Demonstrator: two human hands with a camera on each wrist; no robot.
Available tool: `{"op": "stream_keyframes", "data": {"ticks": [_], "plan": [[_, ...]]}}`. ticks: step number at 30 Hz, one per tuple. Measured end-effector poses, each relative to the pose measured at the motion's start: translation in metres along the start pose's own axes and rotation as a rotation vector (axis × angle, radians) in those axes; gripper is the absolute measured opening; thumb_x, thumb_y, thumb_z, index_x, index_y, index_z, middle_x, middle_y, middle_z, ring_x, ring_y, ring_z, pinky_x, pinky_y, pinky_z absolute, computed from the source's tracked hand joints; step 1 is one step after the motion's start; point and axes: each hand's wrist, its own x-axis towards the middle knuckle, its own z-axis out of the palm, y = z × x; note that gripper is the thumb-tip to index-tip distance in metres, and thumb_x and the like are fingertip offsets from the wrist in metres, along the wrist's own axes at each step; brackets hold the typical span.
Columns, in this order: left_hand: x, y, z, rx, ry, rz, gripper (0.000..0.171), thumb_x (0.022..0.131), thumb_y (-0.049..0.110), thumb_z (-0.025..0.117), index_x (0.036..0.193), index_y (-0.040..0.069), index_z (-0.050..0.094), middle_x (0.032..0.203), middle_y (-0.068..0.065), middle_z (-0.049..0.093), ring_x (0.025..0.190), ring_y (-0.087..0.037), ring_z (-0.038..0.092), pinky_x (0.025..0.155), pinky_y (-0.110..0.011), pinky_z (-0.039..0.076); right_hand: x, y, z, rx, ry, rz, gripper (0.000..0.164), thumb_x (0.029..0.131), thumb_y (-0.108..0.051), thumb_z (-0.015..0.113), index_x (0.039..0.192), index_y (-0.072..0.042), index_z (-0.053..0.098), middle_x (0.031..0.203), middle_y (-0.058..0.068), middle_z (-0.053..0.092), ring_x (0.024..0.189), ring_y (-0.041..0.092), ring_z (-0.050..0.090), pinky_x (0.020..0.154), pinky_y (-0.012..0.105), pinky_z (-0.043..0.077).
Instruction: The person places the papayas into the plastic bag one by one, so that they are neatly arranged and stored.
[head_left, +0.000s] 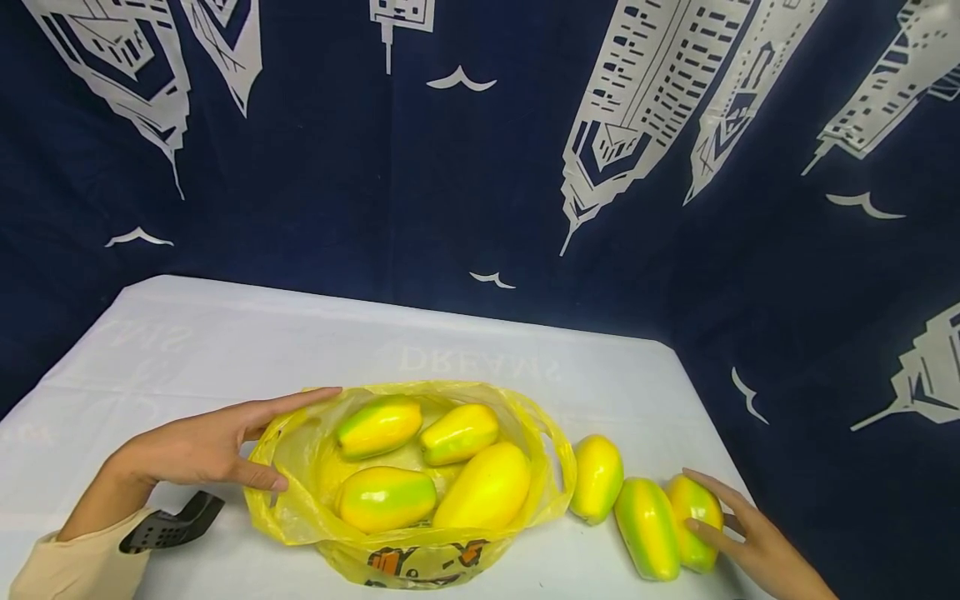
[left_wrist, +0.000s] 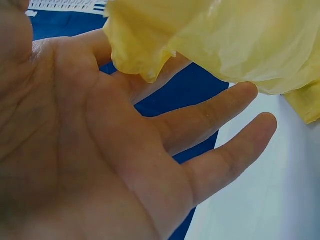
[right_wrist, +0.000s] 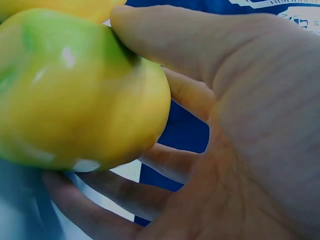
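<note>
A thin yellow plastic bag [head_left: 405,542] stands with its mouth wide, holding several yellow-green papayas [head_left: 386,497]. My left hand [head_left: 202,437] is at the bag's left rim, fingers stretched along the far edge and thumb against the near side. In the left wrist view, bag plastic hangs over the straight, spread fingers [left_wrist: 205,117]. Right of the bag, my right hand [head_left: 750,533] grips the rightmost papaya [head_left: 696,521], thumb on one side and fingers bent round the other. That papaya [right_wrist: 85,95] fills the left of the right wrist view.
Two more papayas lie on the white tablecloth [head_left: 247,333]: one papaya [head_left: 596,479] beside the bag's right handle, another papaya [head_left: 647,529] against the gripped one. Dark blue cloth [head_left: 450,183] with white building prints hangs behind the table. A black strap [head_left: 172,525] circles the left sleeve.
</note>
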Motion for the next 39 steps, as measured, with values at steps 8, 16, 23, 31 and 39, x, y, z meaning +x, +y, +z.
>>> {"op": "stream_keyframes", "data": {"ticks": [8, 16, 23, 31, 39], "plan": [[0.0, 0.0, 0.0, -0.007, 0.003, -0.006, 0.089, 0.087, 0.022, 0.077, 0.16, 0.027, 0.025, 0.165, -0.01, 0.024, 0.138, 0.017, 0.026, 0.104, -0.012, 0.032, 0.001, 0.001, -0.001, -0.001, -0.002, 0.002, 0.083, 0.096, -0.054, 0.059, 0.158, -0.011, 0.025, 0.159, 0.031, 0.023, 0.14, 0.061, 0.024, 0.097, 0.075, 0.037], [-0.001, 0.0, 0.001, -0.011, -0.006, 0.005, 0.09, 0.088, 0.021, 0.076, 0.16, 0.026, 0.022, 0.165, -0.009, 0.025, 0.14, 0.009, 0.031, 0.105, -0.015, 0.035, 0.002, 0.0, -0.002, -0.042, 0.016, 0.019, 0.085, 0.095, -0.056, 0.059, 0.157, -0.009, 0.026, 0.157, 0.033, 0.026, 0.134, 0.061, 0.034, 0.091, 0.069, 0.047], [-0.002, 0.001, 0.001, 0.025, 0.016, 0.006, 0.093, 0.087, 0.022, 0.078, 0.161, 0.027, 0.021, 0.166, -0.005, 0.025, 0.139, 0.012, 0.029, 0.104, -0.016, 0.036, -0.001, -0.004, -0.009, -0.046, 0.076, -0.01, 0.084, 0.095, -0.054, 0.061, 0.156, -0.007, 0.028, 0.154, 0.034, 0.028, 0.132, 0.059, 0.037, 0.094, 0.066, 0.047], [0.0, 0.005, 0.003, 0.018, 0.005, 0.034, 0.094, 0.087, 0.024, 0.078, 0.161, 0.026, 0.02, 0.167, -0.006, 0.022, 0.141, 0.012, 0.026, 0.106, -0.015, 0.035, -0.004, -0.013, -0.015, -0.005, 0.169, -0.101, 0.08, 0.095, -0.049, 0.064, 0.156, -0.008, 0.032, 0.153, 0.031, 0.033, 0.133, 0.052, 0.036, 0.098, 0.067, 0.043], [0.0, 0.006, 0.003, 0.046, 0.028, 0.01, 0.097, 0.085, 0.027, 0.079, 0.161, 0.029, 0.018, 0.167, -0.003, 0.022, 0.14, 0.013, 0.026, 0.106, -0.016, 0.035, -0.007, -0.023, -0.017, -0.019, 0.247, -0.187, 0.074, 0.094, -0.04, 0.069, 0.153, -0.007, 0.038, 0.147, 0.03, 0.041, 0.129, 0.049, 0.041, 0.096, 0.068, 0.043]]}}
